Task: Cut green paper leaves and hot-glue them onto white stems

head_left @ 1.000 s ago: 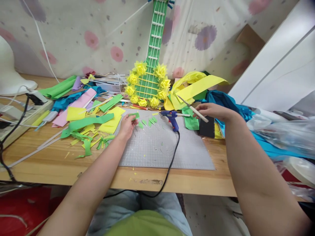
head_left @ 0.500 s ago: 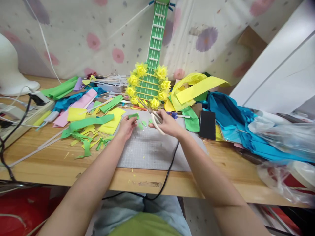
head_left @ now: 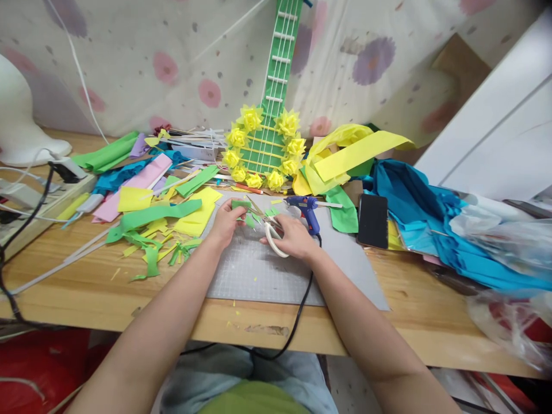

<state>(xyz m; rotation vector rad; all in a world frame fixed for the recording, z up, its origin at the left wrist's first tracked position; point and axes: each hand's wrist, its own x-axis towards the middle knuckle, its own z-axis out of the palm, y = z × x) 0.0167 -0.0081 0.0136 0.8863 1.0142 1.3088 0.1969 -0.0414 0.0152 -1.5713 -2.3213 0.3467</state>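
My left hand (head_left: 227,223) pinches a small green paper piece (head_left: 240,204) above the grey cutting mat (head_left: 276,282). My right hand (head_left: 292,236) is closed on white-handled scissors (head_left: 272,240), whose blades point up and left towards the green piece. Small green leaf shapes (head_left: 250,221) lie between the hands, partly behind the scissors. Just beyond my right hand rests a blue glue gun (head_left: 307,210) with its black cable running to the table edge. A green paper guitar (head_left: 264,146) ringed with yellow paper flowers (head_left: 288,123) stands behind.
Green and yellow strips (head_left: 159,213) cover the table left of the mat. To the right are a black phone (head_left: 372,221), blue paper (head_left: 401,190) and plastic bags (head_left: 509,230). A power strip (head_left: 47,201) sits at the far left.
The scissors have moved left and down, bringing their blades close to the green piece. My right hand has shifted nearer me, showing more of the glue gun. The view has tilted slightly.
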